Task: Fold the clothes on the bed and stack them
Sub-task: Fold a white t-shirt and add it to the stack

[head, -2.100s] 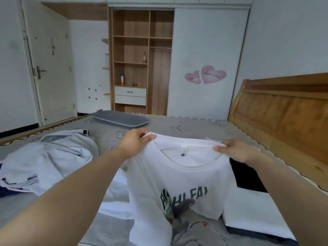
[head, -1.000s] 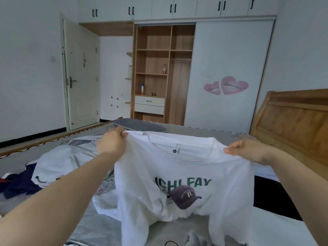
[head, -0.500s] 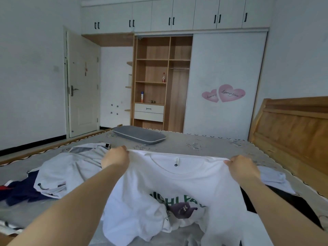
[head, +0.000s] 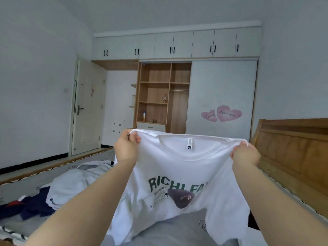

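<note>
A white T-shirt (head: 179, 174) with green lettering and a dark cap print hangs spread in the air above the bed (head: 177, 229). My left hand (head: 126, 148) grips its left shoulder and my right hand (head: 245, 154) grips its right shoulder, both raised at chest height. The collar with its small label faces me and the hem hangs just above the grey bedding. A pale grey garment (head: 74, 183) lies crumpled on the bed to the left. Beside it at the far left lies a dark blue garment (head: 30, 208).
A wooden headboard (head: 292, 153) runs along the bed's right side. A dark cloth (head: 253, 221) peeks out at the lower right behind the shirt. Across the room stand an open wardrobe (head: 163, 98) and a closed door (head: 88, 107).
Both hands have lifted the white T-shirt higher and held it stretched wide. The view has tilted upward, so more of the wall and the upper cabinets shows.
</note>
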